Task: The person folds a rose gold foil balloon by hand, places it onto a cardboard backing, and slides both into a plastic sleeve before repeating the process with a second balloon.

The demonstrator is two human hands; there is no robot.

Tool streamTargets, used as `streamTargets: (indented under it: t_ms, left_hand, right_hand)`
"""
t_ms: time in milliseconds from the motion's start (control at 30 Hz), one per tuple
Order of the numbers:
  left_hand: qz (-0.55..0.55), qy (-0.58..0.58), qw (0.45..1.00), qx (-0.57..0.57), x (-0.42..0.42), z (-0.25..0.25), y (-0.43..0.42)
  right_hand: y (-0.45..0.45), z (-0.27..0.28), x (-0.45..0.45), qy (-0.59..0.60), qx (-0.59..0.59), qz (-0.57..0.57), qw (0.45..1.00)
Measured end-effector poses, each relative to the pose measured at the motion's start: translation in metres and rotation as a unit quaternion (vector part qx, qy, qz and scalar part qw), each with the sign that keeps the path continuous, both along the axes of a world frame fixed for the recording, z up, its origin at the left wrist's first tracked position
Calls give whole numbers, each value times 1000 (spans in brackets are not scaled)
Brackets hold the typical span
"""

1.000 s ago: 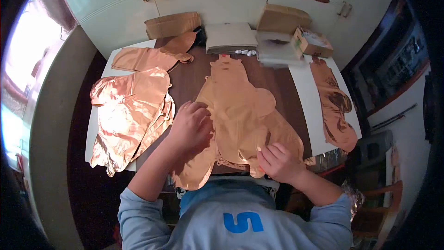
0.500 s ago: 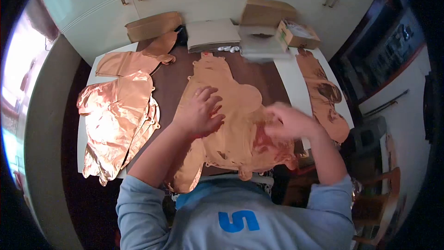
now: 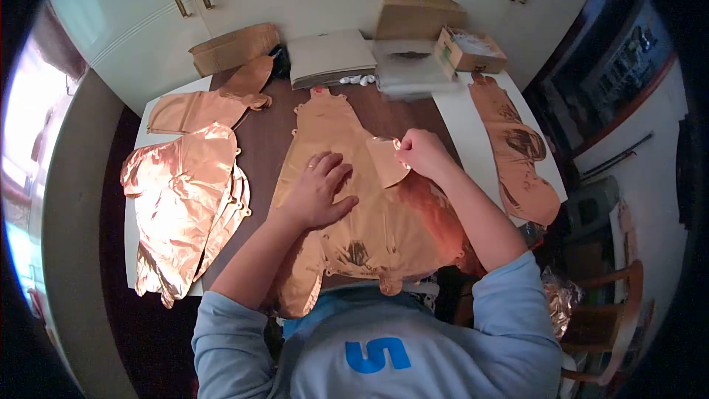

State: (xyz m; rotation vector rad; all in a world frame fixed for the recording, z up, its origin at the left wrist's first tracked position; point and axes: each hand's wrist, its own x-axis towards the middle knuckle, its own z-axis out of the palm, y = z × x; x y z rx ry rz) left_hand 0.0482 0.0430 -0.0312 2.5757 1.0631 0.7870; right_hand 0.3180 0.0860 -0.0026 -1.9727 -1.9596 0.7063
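A large flat rose-gold foil balloon [image 3: 317, 129] lies on the brown table in front of me, its lower edge against my shirt. My left hand [image 3: 321, 191] rests on the middle of it, palm down with the fingers apart. At its right side, my right hand [image 3: 425, 154] pinches the edge of a rounded lobe [image 3: 385, 162], which is folded inward over the balloon's body. Below that hand, the balloon's right part looks dark red in shadow.
More flat foil balloons [image 3: 185, 192] are piled on the left, and a narrow folded one [image 3: 517, 144] lies on the right. Along the back are a cardboard piece [image 3: 233, 46], grey card sheets [image 3: 329, 55], small white items [image 3: 358, 80], clear plastic bags [image 3: 410, 74] and an open carton [image 3: 473, 52].
My right hand has moved up and left and now grips the right lobe, which was spread flat and is now folded inward. My left hand has come down flat onto the balloon.
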Motion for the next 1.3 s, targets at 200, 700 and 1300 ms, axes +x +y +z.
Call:
streamTargets:
  t_ms: [200, 700, 1300]
  left_hand:
    - [4, -5, 1000, 11, 0, -3, 1]
    - [-5, -22, 999, 28, 1, -7, 3]
    - [-59, 42, 997, 28, 2, 7, -16]
  right_hand:
    - [-25, 2, -27, 371, 48, 90, 923]
    - [-19, -41, -21, -101, 254, 301, 914]
    - [-15, -27, -19, -183, 152, 334, 912]
